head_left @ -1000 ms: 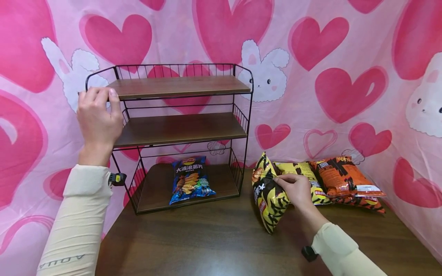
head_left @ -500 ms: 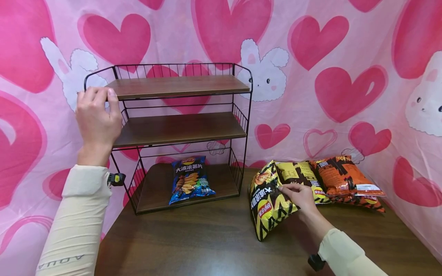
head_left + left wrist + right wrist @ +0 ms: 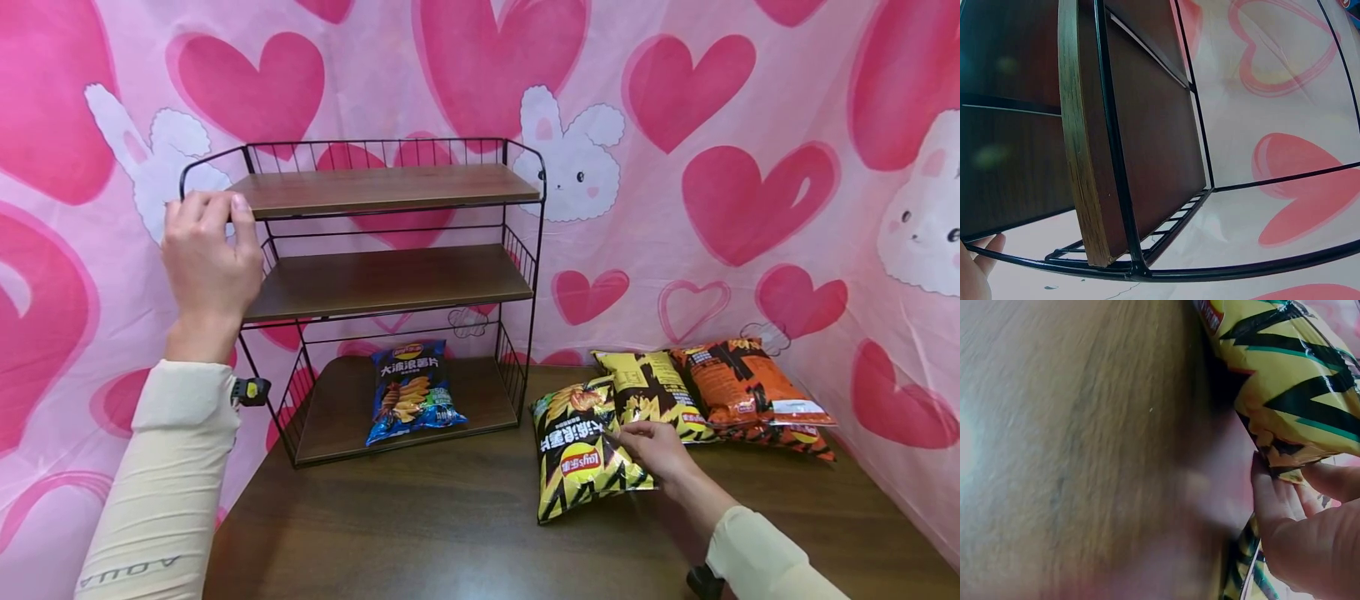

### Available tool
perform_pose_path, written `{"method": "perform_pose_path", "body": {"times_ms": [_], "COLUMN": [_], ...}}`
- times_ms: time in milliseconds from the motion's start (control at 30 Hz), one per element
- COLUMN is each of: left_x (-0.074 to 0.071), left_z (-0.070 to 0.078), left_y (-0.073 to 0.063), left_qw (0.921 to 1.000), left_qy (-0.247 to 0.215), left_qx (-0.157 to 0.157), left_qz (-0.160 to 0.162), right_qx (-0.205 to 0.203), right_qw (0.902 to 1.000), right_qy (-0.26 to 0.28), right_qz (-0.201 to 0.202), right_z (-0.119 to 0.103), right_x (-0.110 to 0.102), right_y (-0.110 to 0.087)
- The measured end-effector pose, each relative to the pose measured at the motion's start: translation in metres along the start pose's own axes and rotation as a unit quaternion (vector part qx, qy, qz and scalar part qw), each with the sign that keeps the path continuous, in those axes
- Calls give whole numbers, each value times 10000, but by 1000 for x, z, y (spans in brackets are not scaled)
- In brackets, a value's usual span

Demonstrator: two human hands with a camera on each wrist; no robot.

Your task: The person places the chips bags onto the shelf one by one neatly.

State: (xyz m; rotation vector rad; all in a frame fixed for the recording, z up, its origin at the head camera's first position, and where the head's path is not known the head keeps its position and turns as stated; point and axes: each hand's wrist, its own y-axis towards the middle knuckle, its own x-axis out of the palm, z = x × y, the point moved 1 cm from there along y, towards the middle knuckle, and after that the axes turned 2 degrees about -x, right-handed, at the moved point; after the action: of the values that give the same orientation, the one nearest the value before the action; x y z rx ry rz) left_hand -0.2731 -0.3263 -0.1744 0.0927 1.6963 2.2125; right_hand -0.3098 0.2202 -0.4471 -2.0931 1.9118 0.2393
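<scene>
Forward-down head view, close wrist views, head and left sharing rack [image 3: 397, 273]

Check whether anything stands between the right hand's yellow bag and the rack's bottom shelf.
Sideways, yes: the wire guard at the right edge of the bottom shelf. Round the front, nothing visible blocks the yellow bag.

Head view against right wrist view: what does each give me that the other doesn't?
Only head: the left hand on the shelf rack, the blue bag and the orange bags. Only right wrist: a low close-up of fingers and thumb at the corner of the front yellow bag. Both: that bag, the right hand pinching it, the table and, it seems, part of the rear yellow bag.
</scene>
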Motion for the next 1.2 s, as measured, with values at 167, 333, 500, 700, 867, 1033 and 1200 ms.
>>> {"method": "perform_pose_path", "body": {"times_ms": [167,333,500,700,867,1033,1200], "left_x": [-1,0,2,2,2,3,2], "left_z": [-1,-2,-3,-4,-5,-5,-4], "left_y": [-1,-1,-1,0,1,0,1], "left_qw": [10000,10000,10000,10000,10000,10000,10000], "left_qy": [9,3,-30,-19,13,-11,3], "left_qx": [-11,-17,-5,-9,-34,-1,59], "left_qz": [-26,-16,-8,70,16,1,49], "right_qx": [129,-384,-1248,-1343,-1058,-934,-825], "right_qw": [9994,9861,9394,9067,9057,9022,9002], "right_qy": [-218,-1504,-3141,-3982,-4030,-4102,-4167], "right_qz": [-245,-590,-573,-376,-783,-955,-960], "right_z": [2,-9,-36,-67,-70,-56,-46], "right_x": [-3,-7,-8,11,39,61,68], "right_y": [0,-1,-7,-15,-15,-16,-16]}}
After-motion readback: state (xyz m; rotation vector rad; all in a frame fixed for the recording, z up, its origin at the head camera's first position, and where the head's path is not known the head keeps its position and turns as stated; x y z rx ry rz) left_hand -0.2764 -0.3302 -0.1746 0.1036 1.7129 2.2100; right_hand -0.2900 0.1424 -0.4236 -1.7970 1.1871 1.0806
